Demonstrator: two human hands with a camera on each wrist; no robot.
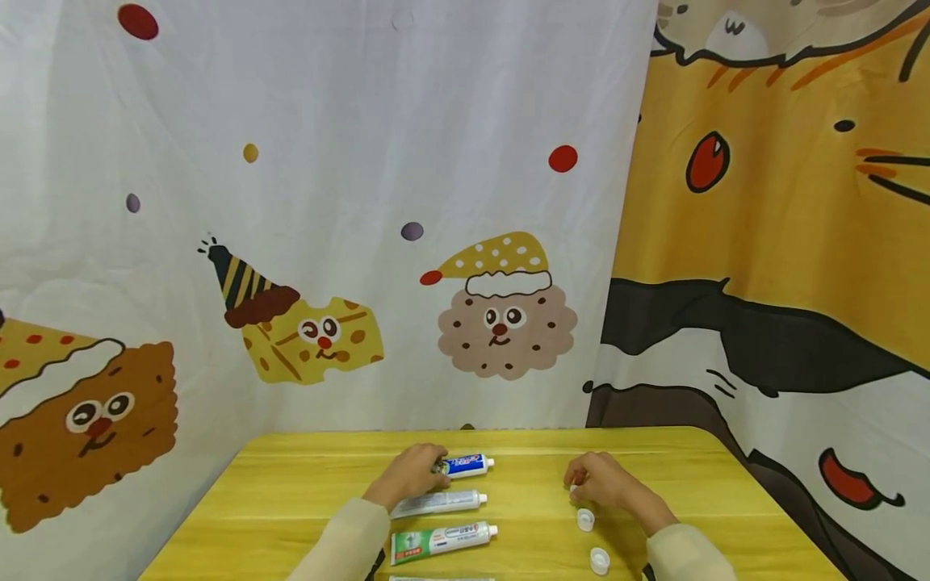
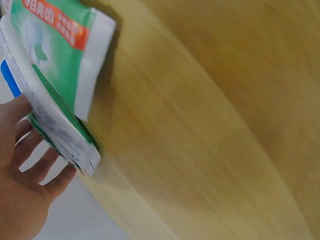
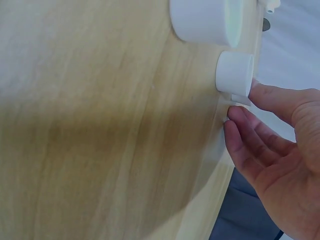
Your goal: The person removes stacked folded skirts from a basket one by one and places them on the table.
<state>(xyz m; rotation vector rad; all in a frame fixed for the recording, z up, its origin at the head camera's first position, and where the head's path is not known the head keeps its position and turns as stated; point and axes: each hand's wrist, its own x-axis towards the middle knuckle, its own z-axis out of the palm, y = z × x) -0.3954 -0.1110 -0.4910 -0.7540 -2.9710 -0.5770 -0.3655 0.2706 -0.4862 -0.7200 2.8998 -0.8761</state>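
At the far side of the table my left hand [image 1: 414, 472] grips the tail of a blue toothpaste tube [image 1: 468, 466], whose uncapped nozzle points right. In the left wrist view, the left hand's fingers [image 2: 47, 162] show behind the tail of a white-and-grey toothpaste tube [image 2: 55, 112]. Nearer me lies a green-and-white toothpaste tube [image 1: 443, 542]. To the right, my right hand [image 1: 603, 482] pinches a small white cap [image 3: 241, 99] between thumb and fingertips, mostly hidden by them. Beside it a second white cap [image 1: 585, 520] stands on the table, and a third white cap [image 1: 599, 561] is closer to me.
Another tube [image 1: 441, 578] just shows at the bottom edge of the head view. The yellow wood-grain table [image 1: 530, 516] has rounded far corners. Behind it hangs a white curtain [image 1: 327, 202] with cartoon prints, and an orange printed curtain [image 1: 770, 186] is at the right.
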